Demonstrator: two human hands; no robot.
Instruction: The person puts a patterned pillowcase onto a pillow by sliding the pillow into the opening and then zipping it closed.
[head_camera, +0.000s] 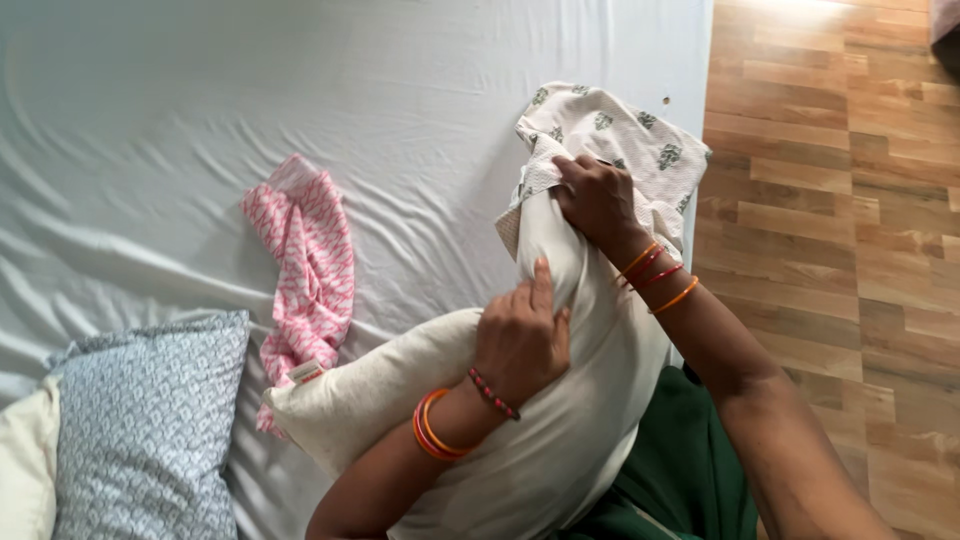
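Note:
A cream pillow (560, 440) stands on end against my body at the bed's edge. My left hand (522, 335) presses and grips its upper side, fingers curled into the fabric. My right hand (598, 200) is closed on the edge of a white pillowcase with small green prints (625, 135), which sits bunched over the pillow's top end. Orange and red bangles ring both wrists.
A white sheet covers the bed (300, 90). On it lie a crumpled pink patterned cloth (305, 270) at the middle and a blue-grey patterned pillow (150, 420) at lower left, with a cream pillow (25, 460) beside it. Wooden floor (830, 200) runs along the right.

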